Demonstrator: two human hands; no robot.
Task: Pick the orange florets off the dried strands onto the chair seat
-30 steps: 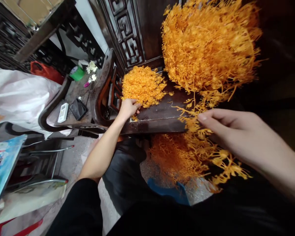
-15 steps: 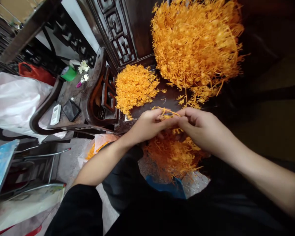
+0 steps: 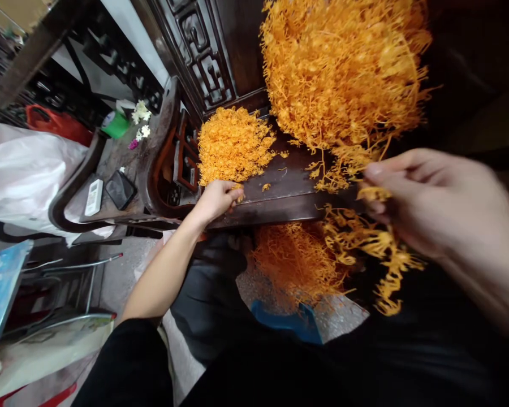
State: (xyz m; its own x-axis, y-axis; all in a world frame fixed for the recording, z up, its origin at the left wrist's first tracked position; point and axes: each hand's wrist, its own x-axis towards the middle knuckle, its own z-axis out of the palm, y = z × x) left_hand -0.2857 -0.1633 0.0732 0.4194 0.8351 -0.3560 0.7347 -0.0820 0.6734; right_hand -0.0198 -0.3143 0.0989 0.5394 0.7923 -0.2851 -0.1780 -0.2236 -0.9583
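My left hand [image 3: 218, 198] rests on the dark wooden seat [image 3: 280, 192], fingers pinched on a small orange sprig at the near edge of a small pile of orange pieces [image 3: 233, 144]. My right hand [image 3: 432, 198], close to the camera and blurred, is closed on a dangling cluster of orange plastic branches [image 3: 365, 243]. Behind it a big tangled heap of the same orange branches [image 3: 343, 73] leans against the chair back. More orange branches [image 3: 297, 265] lie below the seat edge near my lap.
To the left stands a carved wooden armrest [image 3: 161, 147] and a side table with a remote [image 3: 94, 196], a dark phone [image 3: 119, 189], a green cup [image 3: 115, 124] and small white flowers. A white plastic bag [image 3: 21, 169] and red bag [image 3: 55, 121] lie far left.
Both hands had met over the seat edge half a second ago; now my left hand has gone back to the small pile with a sprig, and my right hand has pulled toward me with its cluster.
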